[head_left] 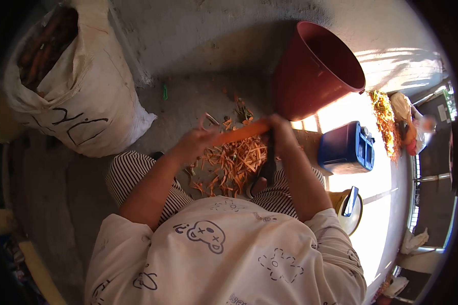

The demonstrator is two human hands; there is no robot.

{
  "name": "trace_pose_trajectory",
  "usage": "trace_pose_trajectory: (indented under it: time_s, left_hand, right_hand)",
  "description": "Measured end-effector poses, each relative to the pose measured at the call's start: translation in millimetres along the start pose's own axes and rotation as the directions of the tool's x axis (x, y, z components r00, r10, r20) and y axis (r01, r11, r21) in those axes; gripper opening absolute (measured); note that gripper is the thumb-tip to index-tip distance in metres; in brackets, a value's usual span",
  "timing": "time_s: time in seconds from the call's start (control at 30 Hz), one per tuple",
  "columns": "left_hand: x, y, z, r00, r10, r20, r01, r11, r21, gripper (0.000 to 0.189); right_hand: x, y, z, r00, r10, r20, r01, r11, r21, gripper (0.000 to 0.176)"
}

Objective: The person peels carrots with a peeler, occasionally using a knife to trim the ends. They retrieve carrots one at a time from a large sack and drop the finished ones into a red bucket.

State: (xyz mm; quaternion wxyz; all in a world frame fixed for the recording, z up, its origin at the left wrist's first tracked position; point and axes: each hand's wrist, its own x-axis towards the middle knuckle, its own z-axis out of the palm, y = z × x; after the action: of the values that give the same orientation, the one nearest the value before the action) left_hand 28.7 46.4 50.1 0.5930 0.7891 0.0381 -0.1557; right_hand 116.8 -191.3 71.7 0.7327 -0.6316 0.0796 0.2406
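A long orange carrot (243,133) stretches between my two hands, above a pile of orange peelings (241,160) on the floor. My right hand (280,128) is closed around its right end. At the carrot's left end is my left hand (196,141), closed, with a small peeler (211,119) showing a metallic glint above the fingers. Both hands are slightly blurred, and most of the peeler's handle is hidden. The peelings lie between my feet, under the carrot.
A white sack (94,96) of carrots stands at the left. A tall dark-red bucket (303,76) is at the upper right, with a blue jerrycan (343,150) near it. A phone (350,201) rests on a yellowish container (352,223). Another person (417,134) sits far right beside more peelings (384,122).
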Motion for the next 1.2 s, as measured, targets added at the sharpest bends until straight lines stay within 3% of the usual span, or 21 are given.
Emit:
trace_pose_trajectory:
  time_s: [0.1, 0.13, 0.17, 0.2, 0.27, 0.33, 0.37, 0.4, 0.43, 0.47, 0.5, 0.53, 0.57, 0.6, 0.63, 0.7, 0.73, 0.83, 0.93, 1.1, 1.2]
  left_hand:
    - [-3.4, 16.1, -39.5, 0.974, -0.075, -0.212, 0.076, 0.997, -0.001, 0.040]
    - [-4.8, 14.4, -49.3, 0.961, -0.064, -0.270, 0.080, 0.995, 0.050, 0.037]
    - [-3.5, 3.1, -57.3, 0.955, -0.015, -0.297, 0.053, 0.991, 0.120, 0.035]
    - [-5.7, -2.3, -68.7, 0.943, 0.036, -0.330, 0.030, 0.981, 0.192, 0.033]
    - [-16.6, 4.7, -86.6, 0.868, 0.239, -0.435, -0.066, 0.924, 0.376, 0.028]
    - [-29.1, 13.1, -109.1, 0.731, 0.441, -0.521, -0.108, 0.828, 0.550, 0.025]
    - [-33.7, 22.9, -125.7, 0.632, 0.541, -0.555, -0.106, 0.770, 0.629, 0.024]
    - [-38.4, 35.4, -142.4, 0.527, 0.633, -0.567, -0.093, 0.706, 0.702, 0.024]
    - [-48.1, 51.6, -163.5, 0.476, 0.622, -0.621, -0.008, 0.709, 0.705, 0.025]
    - [-57.3, 66.1, -191.1, 0.423, 0.612, -0.668, 0.074, 0.711, 0.699, 0.027]
    - [-59.4, 71.6, -227.6, 0.260, 0.799, -0.542, 0.228, 0.494, 0.839, 0.025]
    - [-65.8, 87.0, -263.7, 0.276, 0.757, -0.591, 0.377, 0.480, 0.792, 0.029]
    - [-75.8, 113.7, -271.4, 0.185, 0.748, -0.637, 0.222, 0.600, 0.769, 0.031]
    - [-78.0, 116.1, -297.6, 0.246, 0.755, -0.608, 0.429, 0.478, 0.767, 0.035]
    - [-80.0, 110.9, -344.0, 0.309, 0.749, -0.585, 0.603, 0.321, 0.730, 0.038]
    - [-78.0, 91.7, -426.2, 0.374, 0.698, -0.611, 0.737, 0.176, 0.653, 0.045]
    - [-78.2, 92.5, -436.1, 0.413, 0.694, -0.590, 0.837, -0.033, 0.547, 0.047]
    - [-78.0, 125.9, -409.3, 0.336, 0.148, -0.930, 0.942, -0.027, 0.336, 0.046]
    - [-61.7, 97.6, -445.8, 0.275, 0.277, -0.921, 0.961, -0.048, 0.272, 0.044]
    - [-68.2, 40.9, -538.0, 0.386, 0.493, -0.780, 0.908, -0.051, 0.417, 0.043]
    - [-69.8, 55.2, -545.5, 0.388, 0.413, -0.824, 0.857, 0.167, 0.487, 0.055]
  right_hand:
    - [32.5, -95.6, -43.1, 0.938, -0.244, -0.246, 0.321, 0.881, 0.347, 0.017]
    - [34.2, -116.5, -54.2, 0.784, -0.543, -0.301, 0.612, 0.759, 0.223, 0.020]
    - [41.4, -140.2, -68.4, 0.782, -0.524, -0.338, 0.616, 0.732, 0.291, 0.030]
    - [39.6, -163.6, -67.9, 0.838, -0.297, -0.457, 0.514, 0.709, 0.482, 0.050]
    - [40.0, -169.4, -95.8, 0.918, -0.292, -0.269, 0.373, 0.866, 0.334, 0.065]
    - [28.7, -146.7, -87.0, 0.930, -0.321, -0.178, 0.343, 0.932, 0.114, 0.038]
    - [41.7, -120.1, -112.9, 0.956, -0.293, 0.038, 0.282, 0.943, 0.176, 0.031]
    - [18.1, -98.8, -107.5, 0.923, -0.360, -0.135, 0.313, 0.908, -0.279, 0.035]
    - [-5.6, -91.0, -83.3, 0.887, -0.309, -0.343, 0.132, 0.882, -0.452, 0.027]
    - [-7.9, -70.2, -94.4, 0.870, -0.307, -0.387, -0.025, 0.755, -0.656, 0.029]
    - [-21.6, -51.6, -105.8, 0.876, -0.339, -0.344, -0.026, 0.678, -0.734, 0.027]
    - [-35.1, -33.2, -117.1, 0.879, -0.370, -0.300, -0.025, 0.593, -0.805, 0.026]
    - [-48.5, -14.7, -128.4, 0.880, -0.400, -0.255, -0.023, 0.501, -0.865, 0.025]
    - [-53.5, 12.6, -158.9, 0.833, -0.534, -0.142, 0.031, 0.301, -0.953, 0.029]
    - [-85.6, -0.7, -123.2, 0.873, -0.389, -0.295, -0.165, 0.333, -0.928, 0.035]
    - [-116.0, 15.1, -109.6, 0.826, -0.409, -0.387, -0.286, 0.288, -0.914, 0.043]
    - [-123.7, 27.6, -114.3, 0.813, -0.349, -0.467, -0.390, 0.270, -0.881, 0.045]
    - [-142.9, 47.0, -102.5, 0.802, -0.303, -0.515, -0.506, 0.116, -0.855, 0.052]
    - [-151.4, 50.3, -88.6, 0.784, -0.236, -0.574, -0.563, 0.115, -0.818, 0.055]
    - [-150.2, 40.8, -71.1, 0.771, -0.265, -0.579, -0.587, 0.055, -0.808, 0.062]
    - [-148.5, 22.1, -59.4, 0.772, -0.333, -0.541, -0.561, 0.039, -0.827, 0.062]
